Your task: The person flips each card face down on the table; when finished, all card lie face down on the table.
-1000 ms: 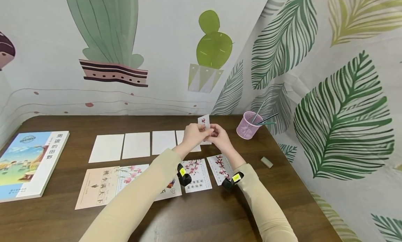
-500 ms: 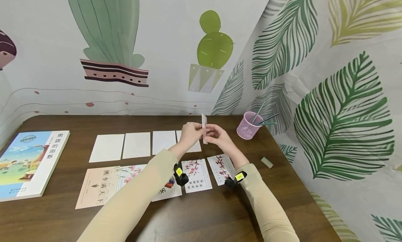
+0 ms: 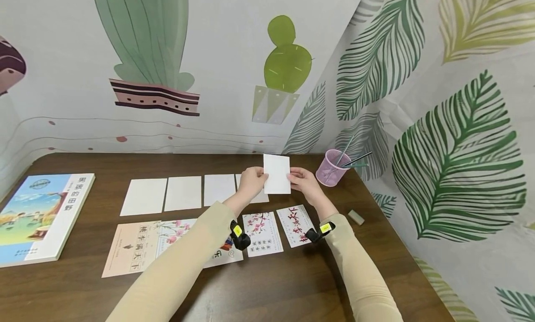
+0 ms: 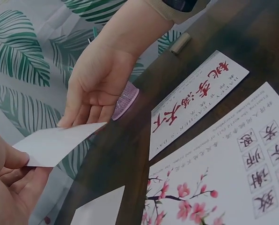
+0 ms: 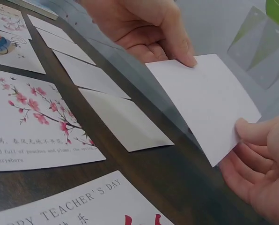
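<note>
Cactus and leaf prints are covering the cloth walls [image 3: 217,80] behind a dark brown tabletop [image 3: 267,285]. Above its far right part, both hands are holding one blank white card [image 3: 277,174] upright in the air, its plain face turned toward the person. The left hand [image 3: 251,182] is pinching the card's left edge between thumb and fingers, and the right hand [image 3: 303,183] is pinching its right edge the same way; the right wrist view is showing both thumbs lying on the card's white face.

Under and behind the held card, a row of blank white cards [image 3: 184,193] is lying flat on the tabletop, side by side, the rightmost one partly hidden by the left hand. Nearer the person, a second row of printed cards is lying face up: a pale pink card [image 3: 130,248] with vertical writing, a blossom card [image 3: 261,234] with pink flowers, and a red-lettered card [image 3: 294,225] just beside the right forearm. One or more cards between them are being covered by the left sleeve.

A pink mesh pen cup [image 3: 329,167] is standing near the right hand, with pens leaning in it. A small eraser [image 3: 355,216] is lying well right of the printed cards. A picture book [image 3: 37,217] is resting at the tabletop's left edge.
</note>
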`<state>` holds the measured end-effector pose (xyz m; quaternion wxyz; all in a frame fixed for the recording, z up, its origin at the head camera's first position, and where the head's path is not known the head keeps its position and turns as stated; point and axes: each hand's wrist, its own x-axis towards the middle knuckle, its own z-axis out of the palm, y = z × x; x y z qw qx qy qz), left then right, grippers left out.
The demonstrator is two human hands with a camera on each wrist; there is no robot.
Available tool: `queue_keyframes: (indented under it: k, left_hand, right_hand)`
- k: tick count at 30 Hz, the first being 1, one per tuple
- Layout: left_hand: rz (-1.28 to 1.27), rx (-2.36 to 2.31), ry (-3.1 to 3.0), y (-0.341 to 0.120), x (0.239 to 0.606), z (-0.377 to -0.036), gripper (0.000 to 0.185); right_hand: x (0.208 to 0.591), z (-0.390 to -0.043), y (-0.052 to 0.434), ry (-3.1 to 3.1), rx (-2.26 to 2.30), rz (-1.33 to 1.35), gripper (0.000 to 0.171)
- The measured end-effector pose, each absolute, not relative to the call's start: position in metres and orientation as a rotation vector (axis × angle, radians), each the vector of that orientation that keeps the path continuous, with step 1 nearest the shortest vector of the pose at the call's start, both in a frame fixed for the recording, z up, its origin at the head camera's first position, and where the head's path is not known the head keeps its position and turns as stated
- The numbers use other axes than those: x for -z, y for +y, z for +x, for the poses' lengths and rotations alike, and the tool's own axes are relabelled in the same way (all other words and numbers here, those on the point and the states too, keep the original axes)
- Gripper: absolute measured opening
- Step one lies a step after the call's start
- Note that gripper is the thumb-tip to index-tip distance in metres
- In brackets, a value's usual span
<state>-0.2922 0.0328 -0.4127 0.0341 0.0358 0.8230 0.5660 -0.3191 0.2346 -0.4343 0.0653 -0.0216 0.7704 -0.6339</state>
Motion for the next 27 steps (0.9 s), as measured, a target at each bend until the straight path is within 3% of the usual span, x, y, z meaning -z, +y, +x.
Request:
queue_keyframes:
  k: [7,18,27]
  left_hand:
    - [0.115,-1.744,2.491,0.034,0.421,-0.291,0.041]
    - [0.085,-1.751,2.43,0.034,0.431,-0.288,0.039]
    - [0.23,-1.626,2.353,0.041,0.439,-0.283,0.044]
  right_hand:
    - [0.438,-0.323,0.241,2.263,1.883,-0.057,0.028]
    - [0.446,-0.334,0.254,2.437,1.696,0.096,0.038]
    - [0.457,-0.337,0.25,2.611,1.508,0.161,0.032]
